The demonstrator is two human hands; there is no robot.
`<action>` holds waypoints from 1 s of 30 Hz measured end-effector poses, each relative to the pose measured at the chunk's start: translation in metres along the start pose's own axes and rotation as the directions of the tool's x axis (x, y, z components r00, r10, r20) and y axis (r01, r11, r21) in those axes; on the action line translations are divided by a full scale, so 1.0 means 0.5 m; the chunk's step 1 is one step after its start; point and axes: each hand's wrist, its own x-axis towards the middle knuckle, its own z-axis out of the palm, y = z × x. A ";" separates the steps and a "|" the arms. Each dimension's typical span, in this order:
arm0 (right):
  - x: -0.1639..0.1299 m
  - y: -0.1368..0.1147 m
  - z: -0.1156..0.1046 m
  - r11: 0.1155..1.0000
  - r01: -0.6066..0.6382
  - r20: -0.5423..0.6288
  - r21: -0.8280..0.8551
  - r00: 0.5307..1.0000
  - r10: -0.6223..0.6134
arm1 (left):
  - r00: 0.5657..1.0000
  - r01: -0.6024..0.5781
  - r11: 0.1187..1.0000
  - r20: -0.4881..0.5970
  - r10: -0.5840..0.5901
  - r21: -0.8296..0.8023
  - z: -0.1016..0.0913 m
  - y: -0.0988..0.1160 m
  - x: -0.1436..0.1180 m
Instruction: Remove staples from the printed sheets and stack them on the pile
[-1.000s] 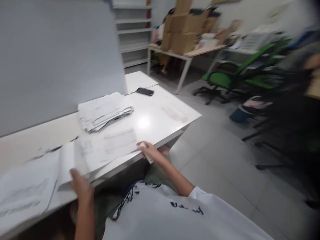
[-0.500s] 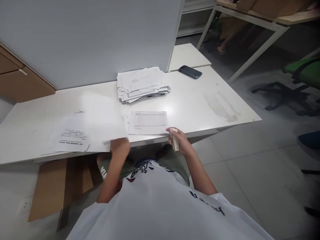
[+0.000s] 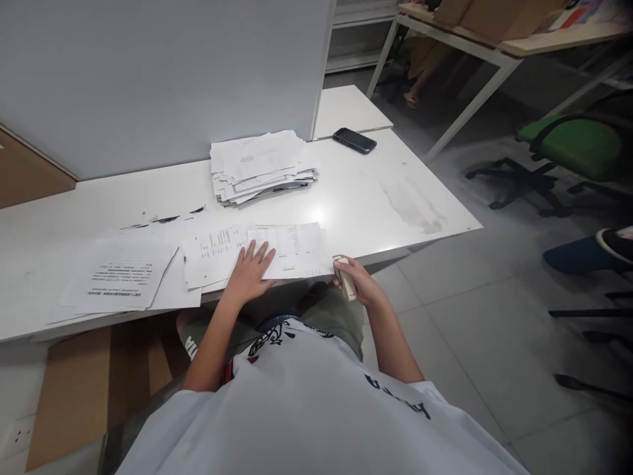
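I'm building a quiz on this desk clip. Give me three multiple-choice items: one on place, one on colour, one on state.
1. Where does the phone lie?
A. beside the near papers
B. at the desk's far edge, right of the stack
C. on the chair

2. What colour is the chair seat?
A. green
B. red
C. white

3. How is the left hand?
A. flat on the sheets
B. raised
C. gripping the phone

Answers:
B, the phone lies past the paper stack.
A, the chair seat is green.
A, the left hand presses the sheets, fingers spread.
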 end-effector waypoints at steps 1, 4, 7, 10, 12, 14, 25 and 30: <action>-0.003 0.004 -0.001 1.000 0.002 -0.001 0.001 1.000 -0.002 | 1.000 -0.002 1.000 0.002 0.002 -0.013 -0.001 -0.009 0.002; -0.015 0.010 0.000 1.000 0.017 -0.014 -0.023 1.000 -0.017 | 0.999 -0.026 0.999 -0.049 0.024 -0.046 0.003 -0.035 0.004; 0.000 -0.015 -0.006 0.982 0.064 -0.111 -0.179 0.990 -0.084 | 0.990 -0.047 0.998 -0.131 0.042 -0.034 0.016 -0.051 0.001; 0.077 -0.090 -0.029 0.834 0.126 -0.257 -0.537 0.917 -0.304 | 0.985 -0.050 0.998 -0.165 0.055 0.034 0.032 -0.053 -0.003; 0.165 -0.165 -0.051 0.635 0.097 -0.288 -0.766 0.832 -0.474 | 0.981 -0.059 0.995 -0.181 0.074 0.085 0.040 -0.051 -0.006; 0.275 -0.246 -0.072 0.438 0.011 -0.267 -0.899 0.779 -0.568 | 0.973 -0.085 0.988 -0.204 0.110 0.127 0.043 -0.048 -0.008; 0.771 -0.442 -0.156 -0.151 -0.236 -0.134 -0.960 0.860 -0.493 | 0.928 -0.179 0.956 -0.284 0.242 0.231 0.021 -0.046 -0.019; 0.837 -0.438 -0.172 -0.226 -0.233 -0.111 -0.946 0.887 -0.449 | 0.935 -0.143 0.973 -0.298 0.193 0.182 0.016 -0.036 -0.020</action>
